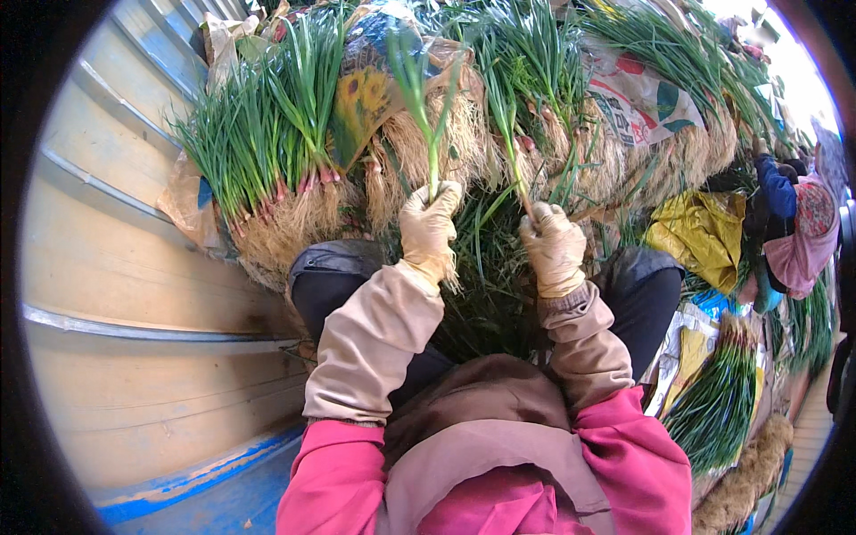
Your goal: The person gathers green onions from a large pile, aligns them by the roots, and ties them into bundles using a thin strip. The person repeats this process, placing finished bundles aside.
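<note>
Both my hands wear pale rubber gloves and are held up before my knees. In the fingers of my left hand [430,230] is a green onion [433,159], its leaves pointing away from me and thin roots dangling below the glove. My right hand [555,248] is closed on the lower stem of another green onion [515,169], whose leaves also point away; its base is hidden by the glove. Below and between the hands, loose green leaves [486,267] are heaped between my knees. Just beyond lie rows of green onions [308,98] with long pale roots [285,223] toward me.
A ribbed metal wall [152,259] runs along my left. Printed sacks [637,102] lie among the onions. To the right are a crumpled yellow bag [700,234], a bundle of green onions [718,401] and another person [798,223] in a pink garment.
</note>
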Available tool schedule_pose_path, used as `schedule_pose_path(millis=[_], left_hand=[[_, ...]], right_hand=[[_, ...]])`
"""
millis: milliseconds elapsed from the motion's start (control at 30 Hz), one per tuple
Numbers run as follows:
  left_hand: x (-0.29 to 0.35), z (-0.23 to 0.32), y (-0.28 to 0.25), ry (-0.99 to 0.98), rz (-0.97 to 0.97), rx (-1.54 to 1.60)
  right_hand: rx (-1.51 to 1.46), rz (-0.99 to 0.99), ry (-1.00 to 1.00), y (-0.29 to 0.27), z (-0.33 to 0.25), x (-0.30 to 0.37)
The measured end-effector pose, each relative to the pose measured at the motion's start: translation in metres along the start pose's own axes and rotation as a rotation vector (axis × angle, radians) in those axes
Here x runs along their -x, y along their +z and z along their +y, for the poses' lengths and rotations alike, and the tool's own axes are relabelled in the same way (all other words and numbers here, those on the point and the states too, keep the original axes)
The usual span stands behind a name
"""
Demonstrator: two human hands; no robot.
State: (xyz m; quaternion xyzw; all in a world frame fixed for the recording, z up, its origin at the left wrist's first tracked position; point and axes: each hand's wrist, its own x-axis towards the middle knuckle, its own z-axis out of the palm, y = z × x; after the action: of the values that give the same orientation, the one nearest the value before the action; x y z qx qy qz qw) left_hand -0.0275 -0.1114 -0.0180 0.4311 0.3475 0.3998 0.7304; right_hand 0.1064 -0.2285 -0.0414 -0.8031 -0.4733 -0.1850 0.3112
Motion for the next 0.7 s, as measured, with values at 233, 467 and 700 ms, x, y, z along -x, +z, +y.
schedule_pose_path(millis=[233, 467, 700], left_hand=[[0.003, -0.02, 0.003, -0.326, -0.267, -0.033], [0.0, -0.028, 0.001, -0.359, -0.212, 0.174], [-0.002, 0.007, -0.017, -0.365, -0.258, 0.173]], right_hand=[[-0.012, -0.06, -0.182, 0.008, -0.04, 0.022], [-0.385, -0.194, -0.001, 0.018, -0.042, 0.035], [-1.185, -0.276, 0.79, 0.072, 0.048, 0.036]])
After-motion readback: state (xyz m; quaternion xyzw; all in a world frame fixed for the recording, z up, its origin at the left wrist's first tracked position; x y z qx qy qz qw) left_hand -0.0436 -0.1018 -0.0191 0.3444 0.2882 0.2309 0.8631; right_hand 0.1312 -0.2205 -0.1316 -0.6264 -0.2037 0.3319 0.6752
